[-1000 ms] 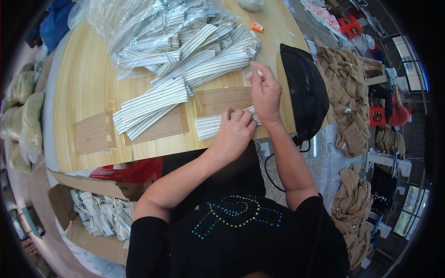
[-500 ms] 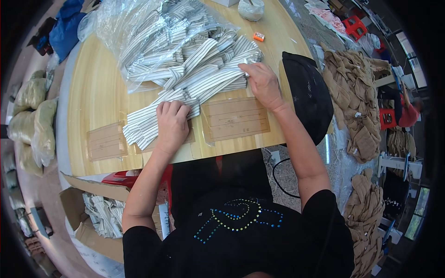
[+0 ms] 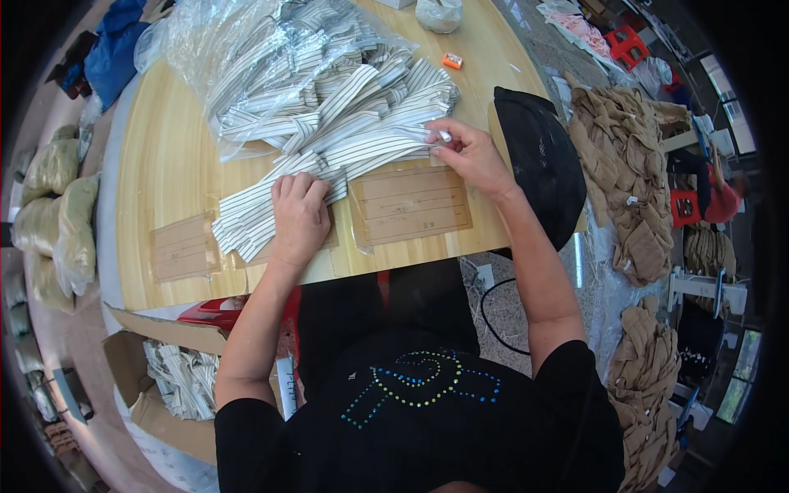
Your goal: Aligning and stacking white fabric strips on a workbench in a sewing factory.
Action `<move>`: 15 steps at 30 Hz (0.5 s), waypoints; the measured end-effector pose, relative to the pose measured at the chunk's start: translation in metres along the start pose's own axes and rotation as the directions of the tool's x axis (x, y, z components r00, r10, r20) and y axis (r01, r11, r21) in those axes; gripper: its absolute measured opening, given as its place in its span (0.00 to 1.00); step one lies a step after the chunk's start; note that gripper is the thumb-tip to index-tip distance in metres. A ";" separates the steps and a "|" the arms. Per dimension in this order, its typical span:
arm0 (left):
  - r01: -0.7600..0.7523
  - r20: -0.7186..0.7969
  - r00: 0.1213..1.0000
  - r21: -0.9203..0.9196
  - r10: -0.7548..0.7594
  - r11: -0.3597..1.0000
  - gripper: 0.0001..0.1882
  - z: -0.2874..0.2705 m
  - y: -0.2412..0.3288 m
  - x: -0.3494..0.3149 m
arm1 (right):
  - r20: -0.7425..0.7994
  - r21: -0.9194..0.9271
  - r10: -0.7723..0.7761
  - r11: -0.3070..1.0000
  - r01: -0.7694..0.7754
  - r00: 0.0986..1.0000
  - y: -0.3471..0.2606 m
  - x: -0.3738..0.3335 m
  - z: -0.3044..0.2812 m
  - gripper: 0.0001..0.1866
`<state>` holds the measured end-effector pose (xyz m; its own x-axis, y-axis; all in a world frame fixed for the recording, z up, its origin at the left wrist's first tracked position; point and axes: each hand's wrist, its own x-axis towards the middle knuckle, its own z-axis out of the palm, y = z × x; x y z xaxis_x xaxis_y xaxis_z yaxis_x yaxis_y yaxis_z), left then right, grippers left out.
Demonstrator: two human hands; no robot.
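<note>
Striped white-and-dark fabric strips lie in a fanned bundle near the table's front edge. My left hand is closed over this bundle, its fingers curled on the upper strips. From there one striped strip stretches to the right, and my right hand pinches its far end between thumb and fingers. A small white piece shows at those fingertips; its kind is unclear. Behind both hands a large heap of striped strips spills from a clear plastic bag.
Brown card templates with drawn lines are taped to the wooden table. A black cap-like fabric piece rests on the right edge. Behind stand a small orange object and a wrapped cup. An open carton of strips sits below left.
My right hand has moved slightly down and turned, drawing the strip's end lower, with its fingers now opened around the white piece. My left hand stays on the bundle.
</note>
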<state>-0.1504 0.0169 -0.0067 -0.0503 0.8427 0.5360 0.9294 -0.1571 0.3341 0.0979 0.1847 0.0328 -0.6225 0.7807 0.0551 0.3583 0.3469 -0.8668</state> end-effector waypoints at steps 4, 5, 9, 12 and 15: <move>0.005 -0.010 1.000 -0.004 -0.005 1.000 0.13 0.000 -0.003 -0.001 | 0.030 0.126 0.066 0.990 -0.069 0.997 0.006 0.001 -0.004 0.17; 0.009 -0.011 1.000 0.002 -0.009 1.000 0.13 0.000 -0.005 -0.002 | 0.028 0.182 0.048 0.982 -0.053 0.998 0.009 0.001 -0.004 0.17; 0.020 -0.007 1.000 0.024 -0.020 1.000 0.13 -0.005 -0.011 -0.008 | -0.024 0.101 0.048 0.994 -0.046 0.999 0.003 -0.009 -0.001 0.16; 0.004 0.000 1.000 0.031 -0.004 1.000 0.13 -0.005 -0.010 -0.009 | -0.157 -0.128 -0.083 0.990 0.063 0.984 -0.017 -0.022 0.004 0.16; 0.026 0.038 0.999 0.003 -0.026 1.000 0.13 -0.005 -0.015 -0.012 | -0.312 0.003 -0.186 0.980 0.197 0.932 -0.059 -0.041 0.006 0.15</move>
<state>-0.1660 0.0065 -0.0142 -0.0608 0.8653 0.4975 0.9287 -0.1337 0.3459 0.0983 0.1293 0.0786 -0.4294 0.8249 0.3676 0.2266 0.4924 -0.8404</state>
